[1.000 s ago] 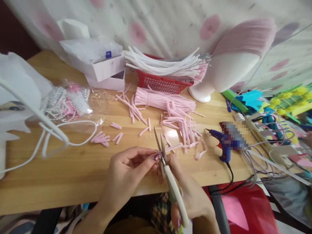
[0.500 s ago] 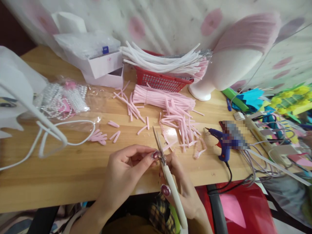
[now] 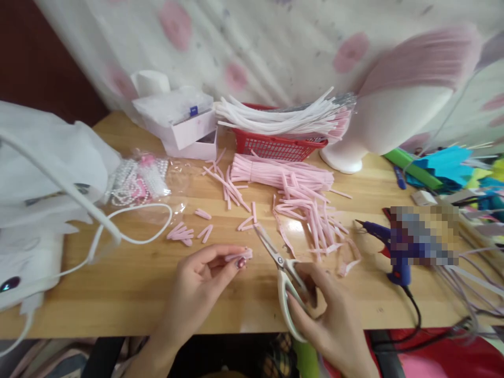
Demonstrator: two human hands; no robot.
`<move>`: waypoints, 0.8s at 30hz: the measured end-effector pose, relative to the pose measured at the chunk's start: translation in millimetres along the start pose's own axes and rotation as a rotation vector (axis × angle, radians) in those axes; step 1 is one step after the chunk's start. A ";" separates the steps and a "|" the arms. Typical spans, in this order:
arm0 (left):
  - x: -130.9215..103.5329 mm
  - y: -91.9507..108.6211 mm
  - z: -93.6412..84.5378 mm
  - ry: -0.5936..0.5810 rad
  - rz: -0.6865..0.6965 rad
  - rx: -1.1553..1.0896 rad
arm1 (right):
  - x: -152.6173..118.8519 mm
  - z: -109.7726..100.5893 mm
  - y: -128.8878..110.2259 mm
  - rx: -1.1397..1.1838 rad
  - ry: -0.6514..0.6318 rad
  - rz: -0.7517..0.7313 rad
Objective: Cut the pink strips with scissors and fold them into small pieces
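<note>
My left hand (image 3: 205,281) pinches a short piece of pink pipe cleaner (image 3: 248,254) between thumb and fingertips, above the front of the wooden table. In my right hand (image 3: 326,315) is a pair of scissors (image 3: 280,261) with pale handles. The blades point away to the upper left and lie apart from the held piece. Just beyond my left hand are short pink pieces (image 3: 181,233), some bent double. A jumble of longer pink pipe cleaners (image 3: 311,215) lies beyond the scissors, with a tied pink bundle (image 3: 275,172) behind it.
Behind the bundle stands a red basket (image 3: 275,147) of white and pink pipe cleaners. A white foam head (image 3: 405,115) is to its right. At right lies a blue glue gun (image 3: 401,257) with cables. Bagged beads (image 3: 144,178) and a white cord (image 3: 142,241) are at left.
The scissors have moved right, away from my left hand, and turned so their handles show wider apart. The pink piece in my left hand now shows. The view has shifted.
</note>
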State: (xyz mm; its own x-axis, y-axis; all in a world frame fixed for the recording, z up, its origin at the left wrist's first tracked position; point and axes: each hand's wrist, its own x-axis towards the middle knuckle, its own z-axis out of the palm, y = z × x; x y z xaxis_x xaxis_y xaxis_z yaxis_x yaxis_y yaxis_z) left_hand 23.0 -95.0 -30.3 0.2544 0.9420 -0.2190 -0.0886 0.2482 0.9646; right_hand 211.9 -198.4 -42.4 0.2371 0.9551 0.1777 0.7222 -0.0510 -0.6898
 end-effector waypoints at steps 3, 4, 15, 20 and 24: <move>5.2 -0.8 -26.2 0.007 0.034 0.157 | 2.8 -0.1 8.6 -0.235 0.054 -0.137; 7.4 -1.4 -35.6 0.019 0.051 0.203 | 4.0 0.8 11.4 -0.290 0.063 -0.194; 26.0 -14.7 -79.2 0.298 0.307 0.806 | 13.3 8.1 14.5 -0.285 0.000 -0.287; 27.8 -13.0 -82.3 0.248 0.256 0.747 | 12.1 14.0 18.6 -0.263 -0.030 -0.277; 25.1 -8.3 -86.5 0.278 0.238 0.711 | 10.8 19.9 22.3 -0.272 -0.009 -0.311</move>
State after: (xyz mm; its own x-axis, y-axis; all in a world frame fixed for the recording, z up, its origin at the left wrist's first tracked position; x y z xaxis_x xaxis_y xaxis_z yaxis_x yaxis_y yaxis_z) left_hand -53.2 -53.9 -56.5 0.0482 0.9966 0.0666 0.5486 -0.0821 0.8321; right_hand 217.6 -183.4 -69.8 -0.0248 0.9396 0.3413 0.9044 0.1666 -0.3929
